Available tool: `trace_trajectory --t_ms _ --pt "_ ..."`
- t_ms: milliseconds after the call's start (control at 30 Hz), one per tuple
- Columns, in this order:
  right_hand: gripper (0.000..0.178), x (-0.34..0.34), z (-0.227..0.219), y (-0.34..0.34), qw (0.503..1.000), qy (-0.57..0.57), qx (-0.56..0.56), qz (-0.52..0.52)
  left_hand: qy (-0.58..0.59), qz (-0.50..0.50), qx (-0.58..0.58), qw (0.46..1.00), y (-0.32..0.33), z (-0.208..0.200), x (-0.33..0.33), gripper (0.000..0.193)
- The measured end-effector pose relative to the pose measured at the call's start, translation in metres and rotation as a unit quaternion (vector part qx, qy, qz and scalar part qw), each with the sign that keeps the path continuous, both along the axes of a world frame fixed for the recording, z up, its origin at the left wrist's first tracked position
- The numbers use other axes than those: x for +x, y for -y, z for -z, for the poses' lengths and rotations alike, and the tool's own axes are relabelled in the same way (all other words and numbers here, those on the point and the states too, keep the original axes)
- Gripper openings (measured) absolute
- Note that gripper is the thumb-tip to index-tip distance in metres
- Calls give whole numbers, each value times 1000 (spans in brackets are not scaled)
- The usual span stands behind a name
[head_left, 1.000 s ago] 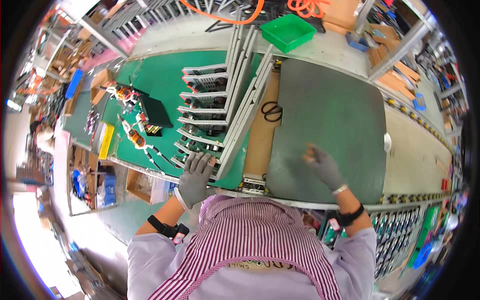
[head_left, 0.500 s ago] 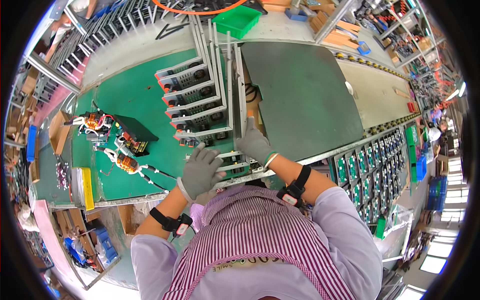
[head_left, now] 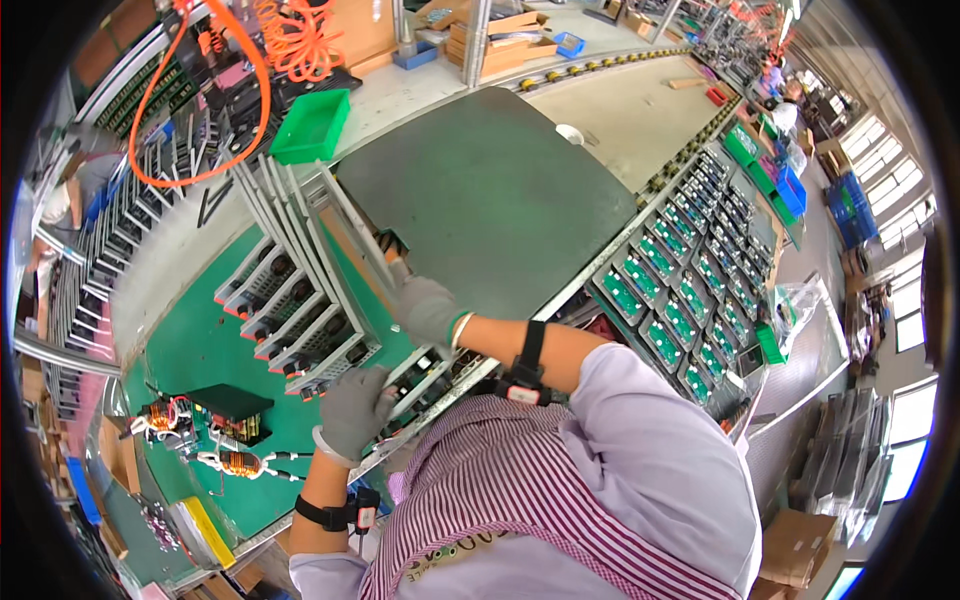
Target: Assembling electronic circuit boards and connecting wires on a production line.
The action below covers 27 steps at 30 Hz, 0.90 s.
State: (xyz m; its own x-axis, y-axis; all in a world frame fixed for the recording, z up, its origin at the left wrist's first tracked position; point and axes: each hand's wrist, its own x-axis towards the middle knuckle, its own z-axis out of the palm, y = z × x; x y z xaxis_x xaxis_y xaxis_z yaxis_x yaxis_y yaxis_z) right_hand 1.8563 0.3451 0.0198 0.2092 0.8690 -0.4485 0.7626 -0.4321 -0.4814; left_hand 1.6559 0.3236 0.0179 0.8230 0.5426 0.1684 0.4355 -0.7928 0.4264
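Observation:
My left hand [head_left: 355, 410], in a grey glove, is at the left end of the nearest metal frame [head_left: 420, 382], its fingers curled against it. Dark components sit in this frame, by the bench edge. My right hand [head_left: 430, 312], also gloved, is beyond the frame's right end. Its fingers stretch away from me toward a gap beside the dark green mat [head_left: 480, 200]; their tips are hard to make out. Left of my hands stands a row of L-shaped metal frames [head_left: 305, 310] with circuit parts and orange-red ends.
Copper-coil assemblies [head_left: 240, 463] with cables lie at the left, near a black-plated unit [head_left: 230, 402]. A yellow box [head_left: 205, 533] is at the near left, a green bin [head_left: 311, 126] at the far side. Trays of green circuit boards [head_left: 665, 300] stand at the right.
My view has swung to the right, so the bench things appear shifted left. My left hand's fingers, spread before, are now curled at the near frame. My right hand still reaches away from me.

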Motion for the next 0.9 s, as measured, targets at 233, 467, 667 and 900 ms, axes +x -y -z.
trace_trajectory --t_ms 233,467,667,900 --pt "56 144 -35 15 988 95 75 92 -84 -185 154 967 -47 12 19 59" --pt "62 315 -26 21 967 182 86 153 -143 -136 188 962 -61 42 16 58" --pt "60 415 15 13 963 194 100 158 -164 -120 97 974 -84 30 57 57" --pt "62 426 38 13 961 171 63 210 -231 -260 104 932 -128 32 108 57"
